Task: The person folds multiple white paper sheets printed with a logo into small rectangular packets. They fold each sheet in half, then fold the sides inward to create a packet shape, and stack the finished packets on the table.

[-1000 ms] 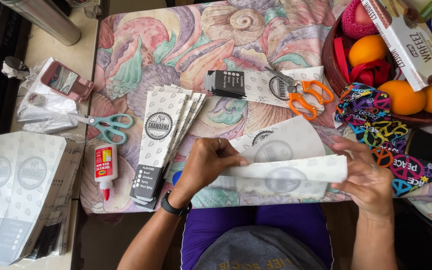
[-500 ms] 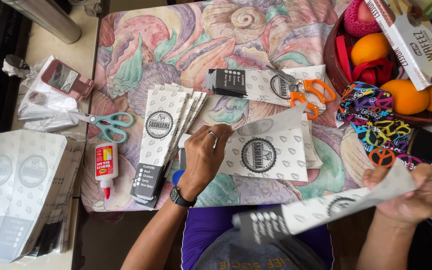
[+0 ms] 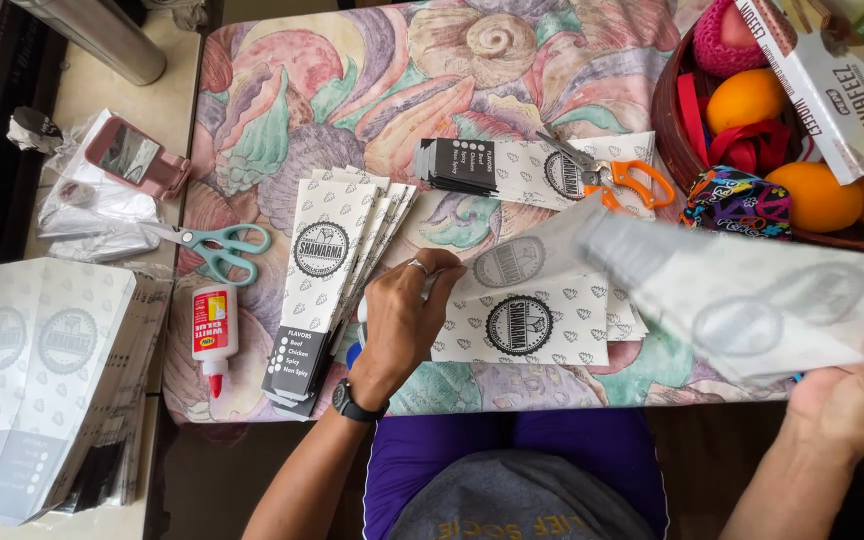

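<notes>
Paper sleeve [image 3: 752, 300] in right hand [image 3: 857, 395], well right of left hand [image 3: 402, 320].

Black wristwatch [image 3: 351, 402], finger ring [image 3: 417, 265], purple trousers [image 3: 512, 450], grey printed shirt [image 3: 517, 505].

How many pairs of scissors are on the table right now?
2. The teal-handled scissors lie at the table's left edge, above the glue bottle. The orange-handled scissors lie on the folded printed sleeves near the fruit basket. More may be hidden under paper.
</notes>
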